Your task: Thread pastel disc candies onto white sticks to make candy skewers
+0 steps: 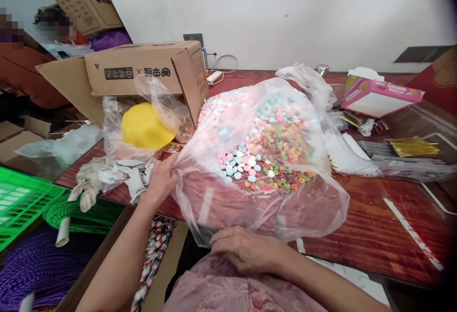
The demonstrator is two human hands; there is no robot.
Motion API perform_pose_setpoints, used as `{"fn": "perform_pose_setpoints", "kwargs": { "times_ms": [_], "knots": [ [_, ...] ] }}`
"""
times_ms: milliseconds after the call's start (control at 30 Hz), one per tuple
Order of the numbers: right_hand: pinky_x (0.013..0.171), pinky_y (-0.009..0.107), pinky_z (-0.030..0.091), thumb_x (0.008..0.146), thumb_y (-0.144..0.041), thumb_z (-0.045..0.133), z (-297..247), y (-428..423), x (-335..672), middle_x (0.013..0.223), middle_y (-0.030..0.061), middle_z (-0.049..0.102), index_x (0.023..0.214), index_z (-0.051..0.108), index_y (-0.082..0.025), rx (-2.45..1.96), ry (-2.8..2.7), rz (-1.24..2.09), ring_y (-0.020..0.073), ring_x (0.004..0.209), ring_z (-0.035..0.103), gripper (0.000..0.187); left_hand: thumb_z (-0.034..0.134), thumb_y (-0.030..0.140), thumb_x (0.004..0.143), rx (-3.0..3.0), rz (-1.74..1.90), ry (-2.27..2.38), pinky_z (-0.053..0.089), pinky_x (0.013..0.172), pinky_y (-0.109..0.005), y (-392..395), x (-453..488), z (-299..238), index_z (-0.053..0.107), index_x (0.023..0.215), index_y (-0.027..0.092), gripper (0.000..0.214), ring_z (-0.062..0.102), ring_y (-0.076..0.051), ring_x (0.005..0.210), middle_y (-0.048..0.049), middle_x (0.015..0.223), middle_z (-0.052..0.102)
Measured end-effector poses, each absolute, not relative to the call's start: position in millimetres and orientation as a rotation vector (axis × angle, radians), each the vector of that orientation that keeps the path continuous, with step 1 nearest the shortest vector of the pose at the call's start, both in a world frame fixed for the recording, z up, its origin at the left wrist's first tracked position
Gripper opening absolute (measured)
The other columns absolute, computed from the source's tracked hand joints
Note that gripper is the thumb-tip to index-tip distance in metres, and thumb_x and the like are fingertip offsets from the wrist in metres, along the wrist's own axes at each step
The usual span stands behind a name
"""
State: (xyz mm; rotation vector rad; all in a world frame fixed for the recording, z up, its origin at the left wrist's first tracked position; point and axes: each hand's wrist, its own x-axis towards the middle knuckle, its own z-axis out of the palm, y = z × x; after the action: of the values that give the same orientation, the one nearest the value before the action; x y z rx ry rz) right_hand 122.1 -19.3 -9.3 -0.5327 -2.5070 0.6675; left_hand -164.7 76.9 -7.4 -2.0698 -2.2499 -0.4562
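Note:
A large clear plastic bag (pixel 307 207) lies spread on the table in front of me. Inside it are pink, white and light blue rounded pieces (pixel 237 164) and small multicoloured rings (pixel 285 178); whether they are beads or sweets I cannot tell. My left hand (pixel 162 183) is closed on the bag's left edge and pulls it outward. At the near edge, close to my lap, my right hand (pixel 246 250) has its fingers curled over the plastic, with the fingertips partly hidden.
Left of the bag, an open cardboard box (pixel 139 69) lies on its side with a yellow bowl (pixel 146 126) before it. A glove (pixel 89 183) lies at the table's left edge. A pink-edged carton (pixel 382 95) stands back right. A green crate (pixel 28 197) sits lower left; people are beyond.

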Motion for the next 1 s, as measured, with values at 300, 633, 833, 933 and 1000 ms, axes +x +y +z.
{"fn": "perform_pose_setpoints", "kwargs": {
  "times_ms": [300,633,833,933,1000],
  "knots": [
    [0.082,0.036,0.058,0.096,-0.024,0.051,1.9,23.7,185.5,0.104,0.0063,0.074,0.112,0.068,-0.025,-0.996,-2.114,0.688,0.0209,0.093,0.070,0.023,0.059,0.040,0.085,-2.159,-0.829,-2.162,0.039,0.110,-0.053,36.6,-156.8,3.2,0.028,0.154,0.012,0.081,0.046,-0.036,0.132,-0.0206,0.144,0.049],
    [0.098,0.052,0.048,0.089,-0.025,0.058,-18.8,27.7,155.9,0.133,0.0141,0.058,0.143,0.051,-0.025,-1.198,-2.586,0.204,0.0333,0.118,0.055,0.055,0.061,0.008,0.072,-3.049,0.031,-1.102,0.035,0.108,-0.046,56.7,-86.2,32.3,0.044,0.144,0.023,0.075,0.038,-0.031,0.135,-0.0109,0.152,0.044],
    [0.106,0.051,0.044,0.095,-0.032,0.054,-10.3,30.3,216.6,0.141,0.0124,0.053,0.144,0.049,-0.027,-1.158,-2.488,0.349,0.0297,0.129,0.050,0.050,0.065,0.015,0.074,-3.129,0.069,-0.944,0.030,0.105,-0.045,67.2,-70.6,19.6,0.041,0.145,0.022,0.075,0.037,-0.033,0.134,-0.0122,0.146,0.050],
    [0.104,0.053,0.045,0.094,-0.038,0.057,-10.6,30.7,245.8,0.142,0.0133,0.054,0.145,0.048,-0.027,-1.196,-2.550,0.371,0.0313,0.127,0.052,0.053,0.063,0.015,0.075,-3.087,0.093,-0.979,0.031,0.098,-0.047,76.3,-63.6,9.0,0.056,0.130,0.017,0.055,0.047,-0.032,0.115,-0.0138,0.122,0.062],
    [0.103,0.055,0.044,0.090,-0.046,0.061,-14.6,28.4,251.6,0.144,0.0141,0.052,0.148,0.043,-0.028,-1.209,-2.592,0.372,0.0334,0.129,0.051,0.064,0.060,0.013,0.075,-3.049,0.110,-1.038,0.032,0.093,-0.047,83.5,-59.7,3.1,0.066,0.108,0.015,0.033,0.049,-0.030,0.106,-0.0142,0.108,0.064]
  ]
}}
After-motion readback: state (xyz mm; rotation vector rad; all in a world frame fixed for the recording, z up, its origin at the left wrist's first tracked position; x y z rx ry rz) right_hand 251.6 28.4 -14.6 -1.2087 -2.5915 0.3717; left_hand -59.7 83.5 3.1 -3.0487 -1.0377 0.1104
